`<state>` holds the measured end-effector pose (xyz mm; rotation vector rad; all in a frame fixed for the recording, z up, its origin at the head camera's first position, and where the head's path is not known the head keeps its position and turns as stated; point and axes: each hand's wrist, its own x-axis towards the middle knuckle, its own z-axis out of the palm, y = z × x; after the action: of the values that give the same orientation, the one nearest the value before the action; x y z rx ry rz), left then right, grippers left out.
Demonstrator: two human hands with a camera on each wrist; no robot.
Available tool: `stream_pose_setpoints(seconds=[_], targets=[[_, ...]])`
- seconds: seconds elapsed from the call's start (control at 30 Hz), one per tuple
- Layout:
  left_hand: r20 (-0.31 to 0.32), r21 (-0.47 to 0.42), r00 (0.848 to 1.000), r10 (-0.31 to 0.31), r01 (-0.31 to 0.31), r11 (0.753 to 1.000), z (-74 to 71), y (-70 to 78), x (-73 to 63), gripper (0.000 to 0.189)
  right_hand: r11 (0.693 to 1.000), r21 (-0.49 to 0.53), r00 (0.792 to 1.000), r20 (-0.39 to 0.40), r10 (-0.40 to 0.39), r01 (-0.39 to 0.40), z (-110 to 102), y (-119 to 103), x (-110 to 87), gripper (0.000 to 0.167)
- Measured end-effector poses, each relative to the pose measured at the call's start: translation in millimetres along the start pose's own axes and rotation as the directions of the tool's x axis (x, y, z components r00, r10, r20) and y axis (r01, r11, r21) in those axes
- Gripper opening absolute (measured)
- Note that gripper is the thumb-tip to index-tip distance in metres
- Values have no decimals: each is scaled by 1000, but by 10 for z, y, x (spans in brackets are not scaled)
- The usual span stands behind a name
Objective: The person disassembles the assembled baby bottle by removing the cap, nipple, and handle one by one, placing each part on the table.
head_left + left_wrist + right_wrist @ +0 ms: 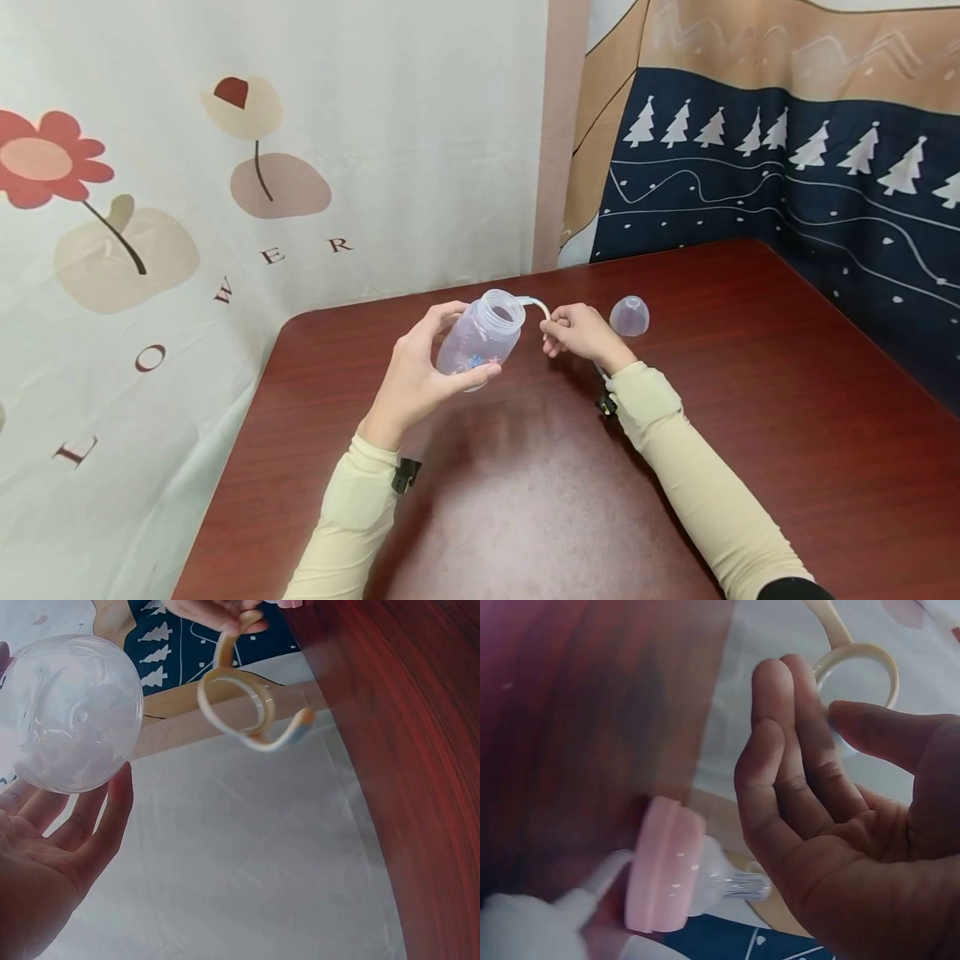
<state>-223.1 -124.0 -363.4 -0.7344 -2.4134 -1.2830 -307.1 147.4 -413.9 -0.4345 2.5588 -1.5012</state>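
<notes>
My left hand (416,367) grips a translucent baby bottle (474,343) with small coloured prints, thumb on the near side. The bottle tilts to the right, its threaded neck uncovered. Just right of the neck, my right hand (581,333) pinches a cream bottle handle (225,724) between thumb and fingers. That handle has a ring in the middle and curved arms with bluish tips. In the left wrist view the bottle's round base (79,720) faces the camera. A pink collar (656,870) with a clear teat (716,877) lies beyond the right palm, on the table.
A clear domed cap (630,317) stands on the dark red wooden table (750,400), right of my right hand. Behind the table hang a white flower-print curtain (420,167) and a navy cloth with white trees (712,183).
</notes>
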Motion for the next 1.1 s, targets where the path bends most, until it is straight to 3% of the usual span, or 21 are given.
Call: stream_pose_setpoints(seconds=[0.6, 0.83, 1.1], targets=[[2, -10, 1000, 29, -28, 1000, 15, 25, 17, 74, 994, -97, 990, 123, 66, -54, 15, 173, 31, 24], [11, -6, 999, 30, -30, 1000, -4, 14, 33, 74, 991, -75, 986, 118, 121, -113, 26, 189, 48, 22], [-15, -30, 999, 32, -33, 999, -31, -23, 4, 80, 990, -93, 988, 99, 120, -110, 40, 183, 58, 28]])
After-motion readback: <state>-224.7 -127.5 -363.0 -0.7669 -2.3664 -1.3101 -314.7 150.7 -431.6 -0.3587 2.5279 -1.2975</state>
